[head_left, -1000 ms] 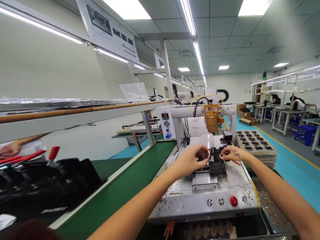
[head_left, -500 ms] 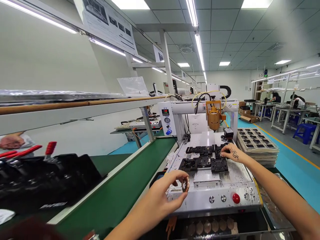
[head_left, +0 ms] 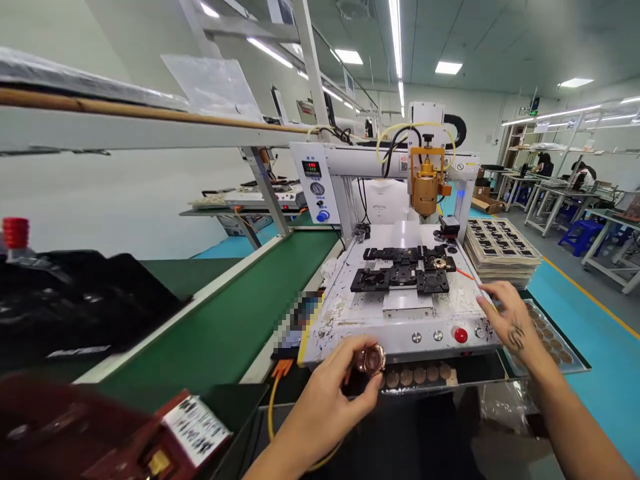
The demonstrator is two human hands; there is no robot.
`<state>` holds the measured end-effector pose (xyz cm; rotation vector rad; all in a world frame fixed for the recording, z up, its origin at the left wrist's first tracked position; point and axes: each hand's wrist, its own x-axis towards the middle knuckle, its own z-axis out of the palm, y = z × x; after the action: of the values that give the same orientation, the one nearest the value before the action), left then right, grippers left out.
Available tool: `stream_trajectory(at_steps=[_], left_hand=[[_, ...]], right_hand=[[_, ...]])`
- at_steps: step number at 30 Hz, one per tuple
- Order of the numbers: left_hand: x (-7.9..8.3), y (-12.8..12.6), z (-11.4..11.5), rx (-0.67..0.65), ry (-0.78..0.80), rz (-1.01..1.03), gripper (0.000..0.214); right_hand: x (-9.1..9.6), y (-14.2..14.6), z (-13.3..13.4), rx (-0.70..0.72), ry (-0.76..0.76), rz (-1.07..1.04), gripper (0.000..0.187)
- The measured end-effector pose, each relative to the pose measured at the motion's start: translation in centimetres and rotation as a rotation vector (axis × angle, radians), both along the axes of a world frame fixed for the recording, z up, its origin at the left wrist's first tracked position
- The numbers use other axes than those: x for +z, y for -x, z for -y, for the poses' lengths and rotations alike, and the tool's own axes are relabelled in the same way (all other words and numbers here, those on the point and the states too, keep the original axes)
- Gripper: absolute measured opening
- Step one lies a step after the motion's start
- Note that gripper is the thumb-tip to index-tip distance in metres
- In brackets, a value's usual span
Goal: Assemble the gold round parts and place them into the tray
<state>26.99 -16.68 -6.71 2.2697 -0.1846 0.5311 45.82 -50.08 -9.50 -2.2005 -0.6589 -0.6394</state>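
My left hand (head_left: 340, 387) pinches a rose-gold ring-shaped part, which looks like a watch case (head_left: 371, 360), between thumb and fingers in front of the machine's front panel. My right hand (head_left: 507, 317) is at the right edge of the machine bed, fingers closed around a thin stick with an orange end (head_left: 465, 273). That end points toward the black fixtures (head_left: 404, 273) on the white bed. Another gold-coloured round part (head_left: 439, 263) sits in the rear right fixture. Above the fixtures hangs a gold-coloured dispensing head (head_left: 426, 190).
A red button (head_left: 461, 335) is on the front panel. Round parts (head_left: 420, 375) lie in a row below it. Stacked trays (head_left: 503, 240) stand at the right, above a clear tray of discs (head_left: 553, 340). A green conveyor (head_left: 240, 307) runs along the left. People sit at far benches.
My right hand has left the rear right fixture, moving right and toward me, and the gold part now shows there. The left hand still holds its watch case; the view has tilted downward.
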Motion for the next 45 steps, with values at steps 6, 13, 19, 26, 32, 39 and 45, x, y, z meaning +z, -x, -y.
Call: stream_trajectory(at_steps=[6,13,19,26,32,39,45], left_hand=[[-4.6,0.5,0.0,-0.056,0.079,-0.102,0.029],[-9.0,3.0,-1.0,-0.131,0.202,-0.36,0.037],[-12.4,4.0,-1.6,-0.127,0.268,-0.466,0.032],[-12.3,3.4,-1.7,-0.189,0.32,-0.554,0.023],[-11.5,3.4,-1.6,-0.169,0.354,-0.58,0.021],[-11.8,3.2,-1.7,-0.166,0.342,-0.569,0.018],[-11.9,3.2,-0.9,-0.092,0.211,-0.526,0.021]], right_hand=[[-5.3,5.8,2.3,-0.247,-0.052,0.079,0.04],[-8.5,11.8,-5.8,0.27,-0.054,-0.076,0.015],[-12.7,12.3,-14.0,0.493,0.174,-0.079,0.021],[-15.7,11.8,-15.5,0.431,0.253,0.054,0.023],[-18.2,11.6,-14.7,0.489,0.206,0.153,0.034],[-19.5,13.0,-14.3,0.632,0.151,0.119,0.025],[-17.3,16.0,-11.9,0.541,0.008,-0.113,0.025]])
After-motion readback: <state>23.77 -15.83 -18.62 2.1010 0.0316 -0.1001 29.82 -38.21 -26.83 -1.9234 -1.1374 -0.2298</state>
